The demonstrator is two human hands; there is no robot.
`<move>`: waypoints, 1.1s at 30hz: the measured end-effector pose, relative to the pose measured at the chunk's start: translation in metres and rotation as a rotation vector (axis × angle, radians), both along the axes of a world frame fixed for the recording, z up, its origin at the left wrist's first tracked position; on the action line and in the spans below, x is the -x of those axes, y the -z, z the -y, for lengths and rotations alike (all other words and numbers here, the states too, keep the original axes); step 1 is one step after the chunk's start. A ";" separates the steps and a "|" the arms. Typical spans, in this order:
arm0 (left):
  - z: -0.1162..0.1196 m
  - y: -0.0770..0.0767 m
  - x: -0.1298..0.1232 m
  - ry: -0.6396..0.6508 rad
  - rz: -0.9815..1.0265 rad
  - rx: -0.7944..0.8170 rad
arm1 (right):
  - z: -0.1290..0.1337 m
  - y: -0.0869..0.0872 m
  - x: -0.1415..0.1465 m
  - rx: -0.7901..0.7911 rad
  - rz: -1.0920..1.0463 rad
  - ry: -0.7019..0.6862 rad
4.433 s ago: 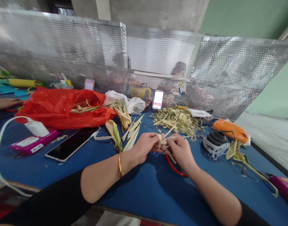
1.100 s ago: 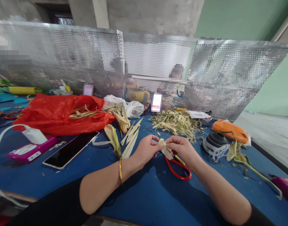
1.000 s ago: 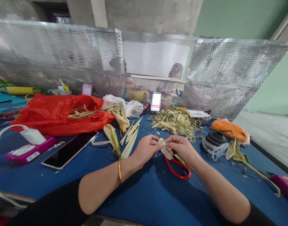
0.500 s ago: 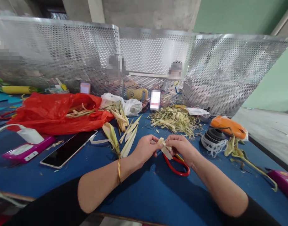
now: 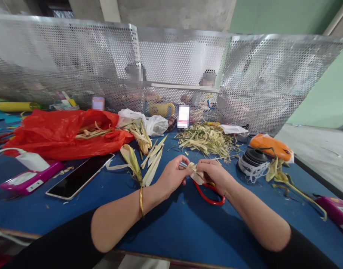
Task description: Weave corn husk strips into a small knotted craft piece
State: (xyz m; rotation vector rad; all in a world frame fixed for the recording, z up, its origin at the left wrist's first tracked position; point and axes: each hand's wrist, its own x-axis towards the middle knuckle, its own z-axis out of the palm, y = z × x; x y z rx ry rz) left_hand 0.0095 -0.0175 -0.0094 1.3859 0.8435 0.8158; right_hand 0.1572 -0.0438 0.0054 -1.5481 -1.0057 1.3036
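Observation:
Between my two hands is a pale strip of corn husk (image 5: 197,177), folded or twisted at its upper end. My left hand (image 5: 175,172) pinches it at the left side with thumb and fingertips. From the right, my right hand (image 5: 212,174) closes its fingers on the same strip. Red-handled scissors (image 5: 210,201) lie on the blue table under my right hand, their blades partly hidden. Left of my hands rest a greenish corn husk (image 5: 133,164) and several loose husk pieces (image 5: 154,164).
A heap of husk shreds (image 5: 209,138) lies ahead. To the left are a red plastic bag (image 5: 53,130), a phone (image 5: 80,177) and a purple power strip (image 5: 31,181). At right sit a black spool with white cord (image 5: 252,164) and an orange packet (image 5: 271,145). A perforated metal screen (image 5: 177,48) stands behind.
The view has shifted slightly. Both hands stay on the husk strip, and its hanging end has turned a little and looks shorter between the fingers.

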 end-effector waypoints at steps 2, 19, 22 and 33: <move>0.000 0.001 0.000 -0.004 -0.013 -0.007 | 0.000 0.001 0.000 -0.007 -0.004 -0.002; -0.002 -0.001 -0.001 -0.051 -0.091 0.033 | -0.003 0.012 -0.003 -0.043 -0.144 -0.019; -0.003 0.000 0.000 -0.045 -0.089 0.021 | -0.002 0.009 -0.002 -0.062 -0.146 -0.036; -0.004 0.003 0.000 -0.057 -0.086 0.019 | 0.002 0.002 0.002 -0.256 0.191 -0.023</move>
